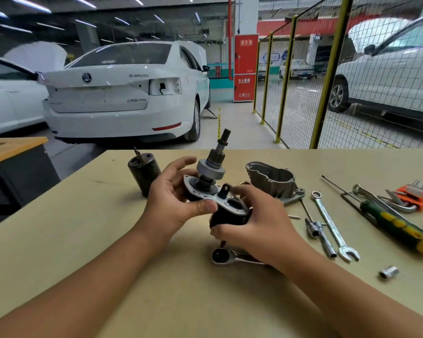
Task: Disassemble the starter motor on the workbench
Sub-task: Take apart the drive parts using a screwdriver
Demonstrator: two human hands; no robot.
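I hold the starter motor assembly (211, 181) above the workbench (83, 240): a grey plate with a pinion shaft pointing up and away, and a black solenoid body beneath. My left hand (174, 201) grips the plate's left side, thumb pressed on its near edge. My right hand (257, 220) wraps the black solenoid body from the right. A black cylindrical motor housing (144, 173) stands on the bench behind my left hand. The grey cast nose housing (274, 181) lies to the right.
A ratchet (226, 256) lies under my right wrist. To the right lie a combination wrench (332, 225), a T-handle socket tool (319, 231), a green-yellow screwdriver (398, 228), hex keys in an orange holder (415, 195), and a loose socket (388, 272). White cars and a mesh fence stand beyond.
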